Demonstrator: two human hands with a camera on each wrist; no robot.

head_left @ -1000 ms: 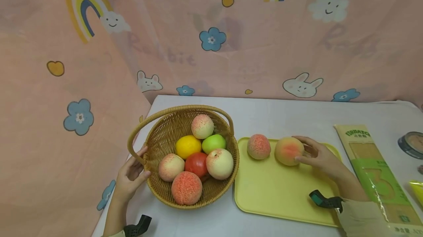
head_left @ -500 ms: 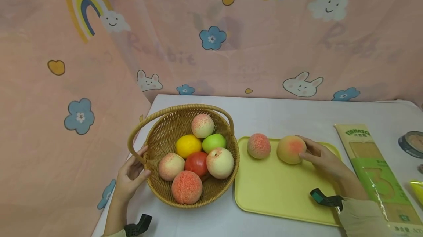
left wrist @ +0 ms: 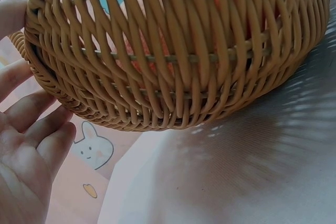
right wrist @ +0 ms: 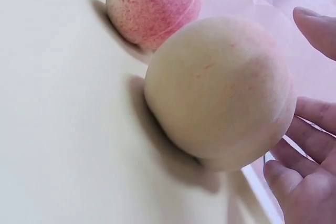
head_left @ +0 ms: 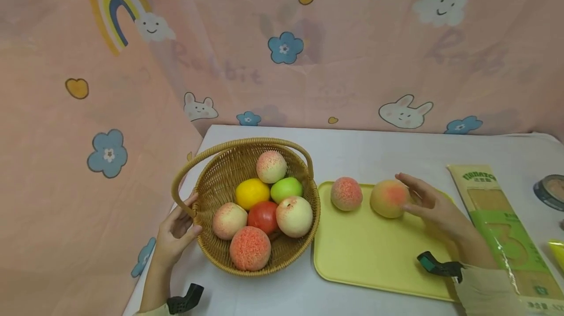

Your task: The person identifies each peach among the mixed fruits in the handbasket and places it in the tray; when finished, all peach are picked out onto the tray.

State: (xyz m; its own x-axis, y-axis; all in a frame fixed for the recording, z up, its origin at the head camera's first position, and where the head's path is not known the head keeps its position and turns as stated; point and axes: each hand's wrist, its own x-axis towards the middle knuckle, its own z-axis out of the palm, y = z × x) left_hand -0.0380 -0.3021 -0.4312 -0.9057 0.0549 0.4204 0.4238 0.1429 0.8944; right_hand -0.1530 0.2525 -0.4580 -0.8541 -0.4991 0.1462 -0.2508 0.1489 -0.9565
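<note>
A wicker basket with an arched handle holds peaches, a yellow lemon, a green lime-like fruit and a red round fruit. My left hand touches the basket's left side by the handle's base, fingers relaxed along the rim. In the left wrist view its fingertips lie at the woven edge. On the yellow tray sit a reddish peach and a larger yellow-orange peach. My right hand spreads around the larger peach's right side; in the right wrist view its thumb stands apart from the fruit.
Right of the tray lies a long green-and-tan package. A dark-rimmed round container and a bit of yellow packaging are at the far right. A pink printed cloth hangs behind the white table.
The larger peach has turned and shifted slightly right under my right hand, its red patch now higher. The right fingers have since spread away from it. My left hand stays at the basket.
</note>
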